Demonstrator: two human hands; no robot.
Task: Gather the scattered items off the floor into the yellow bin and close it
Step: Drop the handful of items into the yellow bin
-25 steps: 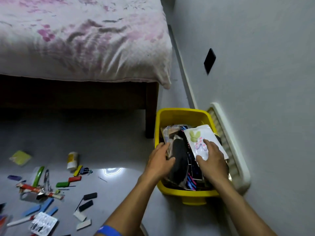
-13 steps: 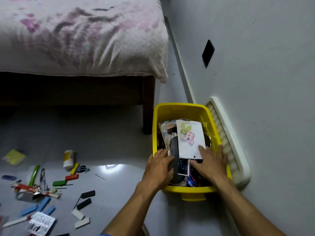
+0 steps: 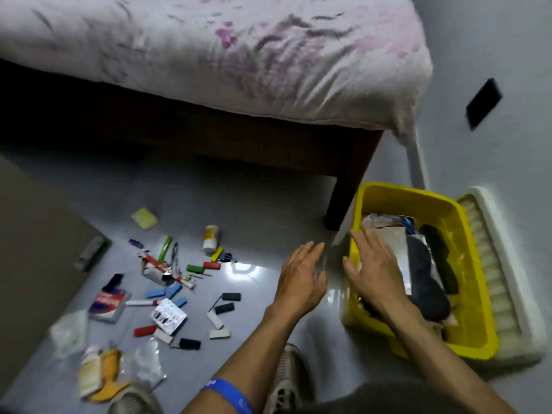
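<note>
The yellow bin (image 3: 466,222) stands open on the floor at the right, against the wall, holding papers, a dark cloth bundle and other items. My right hand (image 3: 373,267) hovers over the bin's left rim, fingers spread and empty. My left hand (image 3: 301,279) is just left of the bin above the floor, open and empty too. Scattered items lie on the floor to the left: a white bottle (image 3: 211,238), a blister pack (image 3: 168,315), coloured blocks (image 3: 195,268), black blocks (image 3: 230,296), a green tool (image 3: 165,248) and a red-and-blue packet (image 3: 108,303).
A white lid (image 3: 507,264) leans between the bin and the wall. A bed (image 3: 209,55) with a dark wooden leg (image 3: 346,189) stands behind. My shoes (image 3: 294,380) are at the bottom. A brown panel (image 3: 33,240) borders the left. Plastic bags and yellow packets (image 3: 104,372) lie at the lower left.
Both hands have come out of the bin and shifted left, letting go of the card with the cartoon figure. My view has swung left, showing more of the floor.
</note>
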